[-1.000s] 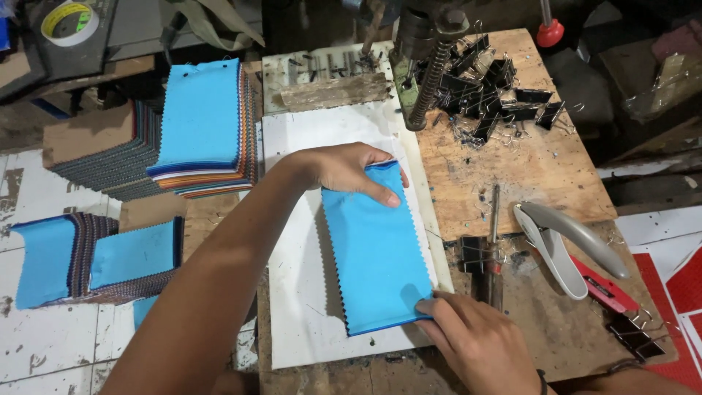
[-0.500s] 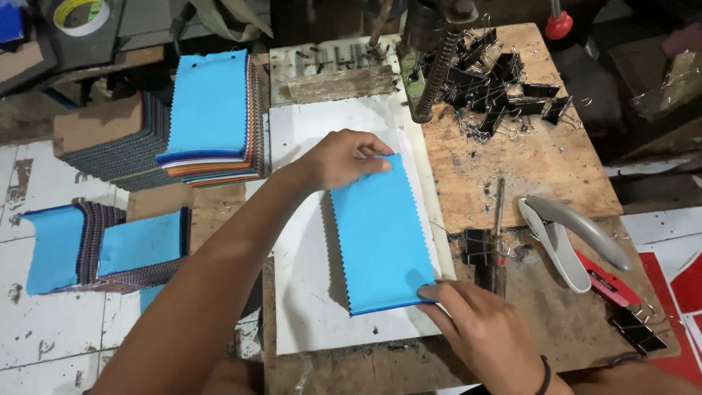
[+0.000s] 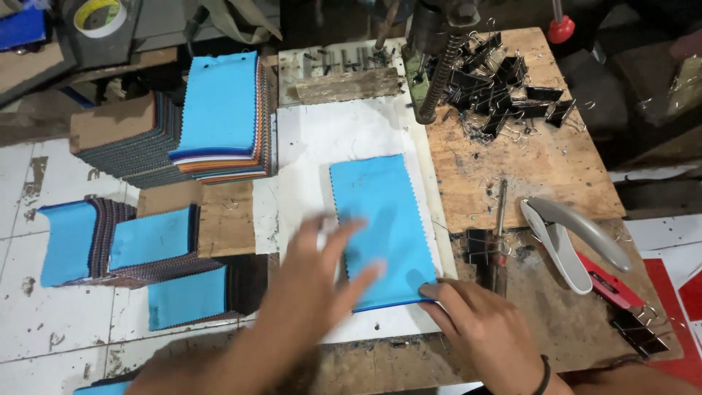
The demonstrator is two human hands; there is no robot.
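A thin stack of blue fabric swatches (image 3: 380, 212) with zigzag edges lies on a white board (image 3: 314, 146) in the middle of the bench. My right hand (image 3: 482, 329) presses its fingertips on the stack's near right corner. My left hand (image 3: 322, 271) is blurred, fingers spread, over the stack's near left edge; it holds nothing.
A tall swatch pile with a blue top (image 3: 223, 110) stands at the back left, smaller blue-topped bundles (image 3: 150, 238) at the left. A metal press post (image 3: 439, 58), a heap of black binder clips (image 3: 504, 80), a grey stapler (image 3: 570, 238) and a tape roll (image 3: 99, 16) surround the board.
My left hand has pulled back from the far end of the swatch stack toward me and is in motion. The right hand stays on the near right corner.
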